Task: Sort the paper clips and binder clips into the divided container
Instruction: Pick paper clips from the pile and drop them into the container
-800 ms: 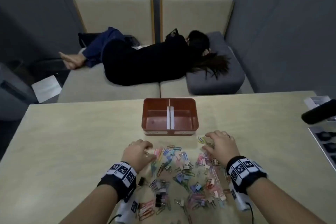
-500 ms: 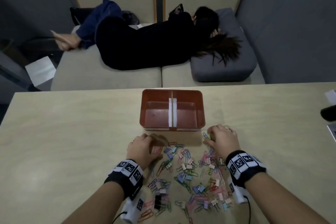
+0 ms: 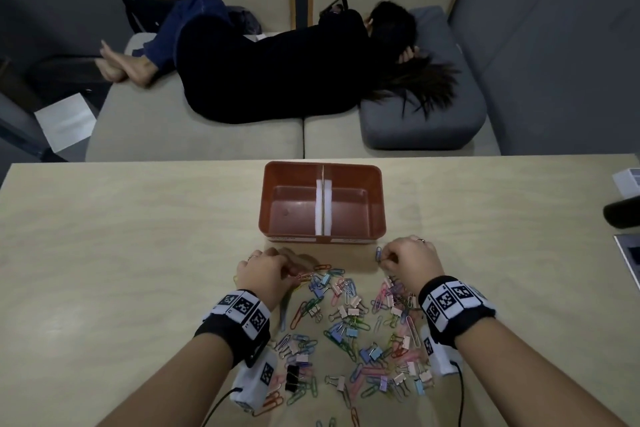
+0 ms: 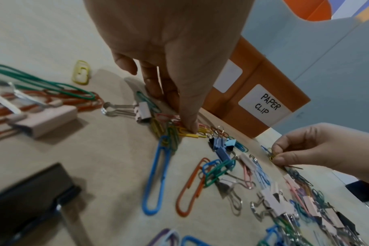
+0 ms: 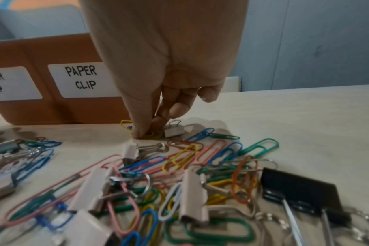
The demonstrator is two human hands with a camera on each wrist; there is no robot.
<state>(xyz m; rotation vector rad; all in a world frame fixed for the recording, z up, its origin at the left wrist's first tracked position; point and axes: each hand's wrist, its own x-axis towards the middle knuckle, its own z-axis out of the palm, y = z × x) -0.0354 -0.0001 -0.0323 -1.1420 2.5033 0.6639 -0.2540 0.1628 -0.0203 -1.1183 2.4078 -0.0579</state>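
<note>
An orange divided container (image 3: 375,204) stands on the table past the clips, with a white divider (image 3: 322,204) and bare floors on both sides. Its right front label reads PAPER CLIP (image 5: 82,78). A loose pile of coloured paper clips and binder clips (image 3: 349,329) lies between my wrists. At the pile's far left, my left hand (image 3: 294,272) curls down, its thumb and fingers pinching small red and yellow paper clips (image 4: 187,133) against the table. My right hand (image 3: 384,258) pinches a yellow paper clip (image 5: 152,134) at the far right, near the container's front.
A person lies on the sofa (image 3: 194,135) beyond the table's far edge. At the right edge sit a white box (image 3: 627,180), a black object (image 3: 620,215) and a dark flat device (image 3: 630,253). Bare tabletop (image 3: 121,253) stretches to the left.
Both hands have slid a little toward the container, and their fingers have curled from lying over the pile to pinching small clips. The view has tilted down.
</note>
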